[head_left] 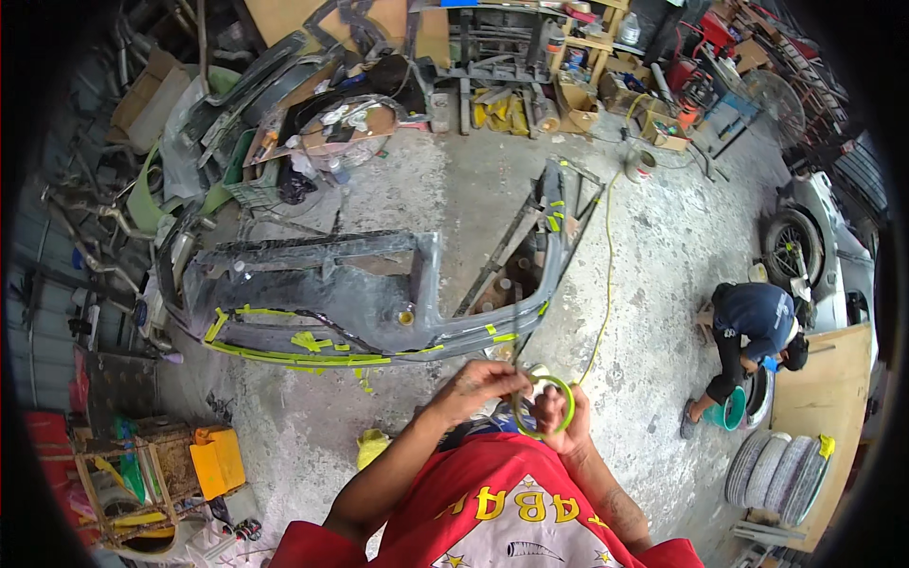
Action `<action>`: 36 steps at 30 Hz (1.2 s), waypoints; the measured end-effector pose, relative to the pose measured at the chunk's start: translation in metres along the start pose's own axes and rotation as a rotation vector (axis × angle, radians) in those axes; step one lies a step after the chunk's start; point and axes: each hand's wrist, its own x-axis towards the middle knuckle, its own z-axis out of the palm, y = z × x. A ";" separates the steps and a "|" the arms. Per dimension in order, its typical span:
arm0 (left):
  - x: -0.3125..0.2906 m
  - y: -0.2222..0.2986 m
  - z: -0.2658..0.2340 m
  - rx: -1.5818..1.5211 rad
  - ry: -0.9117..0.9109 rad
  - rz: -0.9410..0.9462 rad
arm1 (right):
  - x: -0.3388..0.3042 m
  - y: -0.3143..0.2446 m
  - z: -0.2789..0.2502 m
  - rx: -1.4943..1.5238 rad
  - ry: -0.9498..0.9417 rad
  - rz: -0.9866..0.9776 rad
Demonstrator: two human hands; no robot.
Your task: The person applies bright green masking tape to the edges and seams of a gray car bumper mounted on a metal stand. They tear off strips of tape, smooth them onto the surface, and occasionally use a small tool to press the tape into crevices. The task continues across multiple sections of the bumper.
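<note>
In front of my red shirt, my right hand (568, 428) holds a roll of yellow-green masking tape (569, 405), with fingers inside its ring. My left hand (481, 386) pinches at the roll's left edge; the exact bit of tape between its fingertips is too small to make out. Just beyond both hands, a grey sanded car bumper (294, 289) rests on a stand. Strips of yellow-green tape (308, 360) run along its near lower edge, and short pieces are stuck on its right end.
A person (757, 327) bends over a tyre and a green bucket (727, 411) at the right. Stacked tyres (776, 473) stand nearer. A yellow hose (607, 303) crosses the concrete floor. Car parts (227, 114) crowd the far left; a cluttered rack (123, 488) is near left.
</note>
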 end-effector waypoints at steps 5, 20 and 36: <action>0.005 -0.023 0.013 -0.176 -0.144 0.046 | -0.001 0.018 0.004 0.032 -0.371 0.144; -0.037 0.002 -0.016 0.096 0.021 0.019 | -0.020 0.011 0.239 -1.735 -0.738 -0.048; -0.081 -0.033 -0.077 0.076 0.434 0.156 | 0.132 -0.003 0.064 -2.179 0.051 -0.492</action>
